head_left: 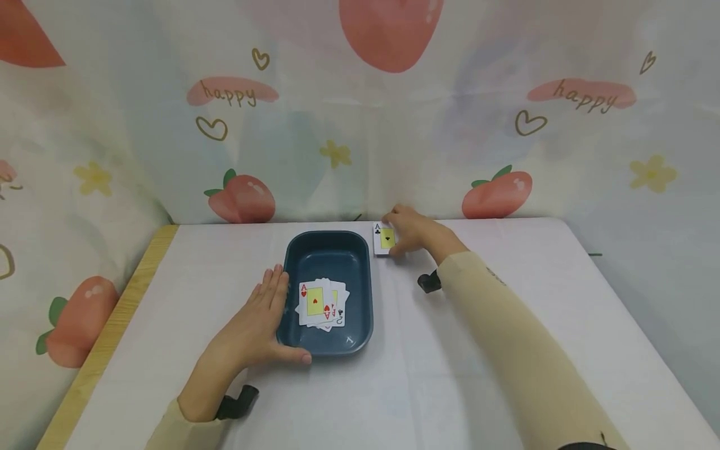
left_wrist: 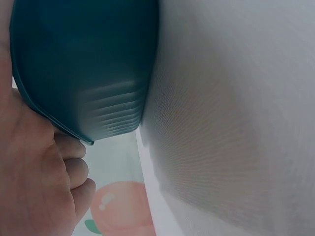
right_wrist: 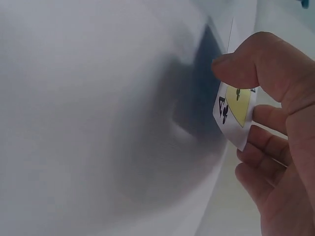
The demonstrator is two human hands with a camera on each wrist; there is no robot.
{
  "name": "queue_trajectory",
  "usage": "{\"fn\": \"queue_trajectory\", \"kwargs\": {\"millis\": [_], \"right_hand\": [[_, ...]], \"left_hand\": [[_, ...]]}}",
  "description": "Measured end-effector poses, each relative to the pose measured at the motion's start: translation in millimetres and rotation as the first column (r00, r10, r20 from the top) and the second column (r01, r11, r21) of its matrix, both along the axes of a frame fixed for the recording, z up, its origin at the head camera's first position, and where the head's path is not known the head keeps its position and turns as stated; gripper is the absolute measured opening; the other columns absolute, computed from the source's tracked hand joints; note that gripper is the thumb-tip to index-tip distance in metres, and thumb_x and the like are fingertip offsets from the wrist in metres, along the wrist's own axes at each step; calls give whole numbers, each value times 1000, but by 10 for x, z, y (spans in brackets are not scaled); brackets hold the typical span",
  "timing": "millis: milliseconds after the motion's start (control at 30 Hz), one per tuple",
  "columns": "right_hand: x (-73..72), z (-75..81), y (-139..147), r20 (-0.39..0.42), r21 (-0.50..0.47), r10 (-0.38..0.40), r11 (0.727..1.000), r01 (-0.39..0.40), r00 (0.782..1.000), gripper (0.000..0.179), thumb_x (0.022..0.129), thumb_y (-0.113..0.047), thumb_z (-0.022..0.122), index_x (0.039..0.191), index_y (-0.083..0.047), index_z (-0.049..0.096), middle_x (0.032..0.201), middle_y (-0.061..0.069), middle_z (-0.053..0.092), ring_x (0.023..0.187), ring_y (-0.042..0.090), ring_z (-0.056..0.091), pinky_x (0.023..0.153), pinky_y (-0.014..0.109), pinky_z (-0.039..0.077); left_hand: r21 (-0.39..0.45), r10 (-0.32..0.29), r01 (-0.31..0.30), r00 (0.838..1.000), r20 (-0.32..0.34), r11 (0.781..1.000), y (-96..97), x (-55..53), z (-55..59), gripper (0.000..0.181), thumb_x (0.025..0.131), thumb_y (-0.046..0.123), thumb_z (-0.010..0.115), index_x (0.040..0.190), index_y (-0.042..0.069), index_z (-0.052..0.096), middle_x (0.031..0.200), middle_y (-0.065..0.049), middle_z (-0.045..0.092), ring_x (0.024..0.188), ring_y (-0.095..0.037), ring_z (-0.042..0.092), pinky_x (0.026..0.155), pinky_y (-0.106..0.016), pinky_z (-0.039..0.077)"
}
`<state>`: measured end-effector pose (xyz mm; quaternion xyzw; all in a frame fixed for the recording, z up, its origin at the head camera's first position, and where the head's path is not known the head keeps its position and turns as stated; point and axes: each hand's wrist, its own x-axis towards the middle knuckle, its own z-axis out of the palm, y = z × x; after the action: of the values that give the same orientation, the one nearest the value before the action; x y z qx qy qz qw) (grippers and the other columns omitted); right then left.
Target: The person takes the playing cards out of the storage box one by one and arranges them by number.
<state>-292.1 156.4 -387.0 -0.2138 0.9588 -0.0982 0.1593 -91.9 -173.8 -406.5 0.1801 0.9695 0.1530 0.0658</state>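
A dark blue-green rectangular tray (head_left: 360,340) stands on the white table. Inside it lies a loose, fanned pile of playing cards (head_left: 315,301), the ace of hearts face up on top. My left hand (head_left: 253,325) rests along the tray's left side, fingers extended at the rim and thumb stretched over the near edge. Just right of the tray's far corner, my right hand (head_left: 413,232) pinches an ace of clubs (head_left: 387,237). The right wrist view shows this card (right_wrist: 238,110) face up between the thumb and the fingers.
White cloth covers the table (head_left: 495,394), with a wooden strip (head_left: 107,340) along its left edge. A printed fabric backdrop (head_left: 371,137) hangs right behind the table's far edge, close to the right hand. Dark wrist mounts (head_left: 238,402) hang beside both wrists.
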Motion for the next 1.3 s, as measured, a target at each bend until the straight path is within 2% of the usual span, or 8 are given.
{"fn": "queue_trajectory", "kwargs": {"millis": [200,333,600,800,1033,1300], "right_hand": [[-13,-84,2,12,13,10,1000,-10,1000,75,78,-24,81,144,-6,50,138,15,45,121,29,43,106,47,43],[-16,-121,0,32,19,-16,1000,15,999,75,79,-26,81,145,-9,50,140,14,44,123,29,42,107,49,43],[0,-126,-37,53,21,-59,998,58,997,81,77,-28,82,149,-13,47,147,12,39,129,29,38,110,51,41],[-15,-132,-3,32,29,-45,999,44,998,83,77,-32,82,149,-14,46,147,12,39,130,28,37,110,51,42],[104,100,-12,-44,-24,28,999,-29,999,84,77,-33,79,150,-9,44,147,14,40,134,30,37,110,50,41],[411,366,-137,-129,-83,83,992,-94,988,90,76,-42,79,151,-8,42,149,13,40,135,30,38,109,48,43]], "left_hand": [[2,5,-5,1000,-2,1000,4,6,-1,153,51,86,75,159,1,8,168,-15,0,155,-33,-1,123,-53,14],[6,8,-8,1000,-6,1000,5,4,-6,153,50,86,75,159,2,8,168,-15,0,155,-33,-1,123,-53,14],[14,19,-19,1000,-1,1000,6,22,5,153,51,84,77,160,2,7,168,-15,-1,155,-33,-1,123,-53,14],[14,17,-17,1000,-2,1000,12,17,11,153,51,84,77,160,2,7,168,-14,-1,155,-33,-1,123,-53,14],[3,13,-13,1000,-13,1000,4,-1,12,153,51,84,76,159,2,7,168,-15,-1,155,-33,-1,123,-52,15],[19,9,-9,1000,-9,1000,7,14,18,152,51,83,78,159,1,8,167,-16,1,155,-34,0,123,-53,15]]}}
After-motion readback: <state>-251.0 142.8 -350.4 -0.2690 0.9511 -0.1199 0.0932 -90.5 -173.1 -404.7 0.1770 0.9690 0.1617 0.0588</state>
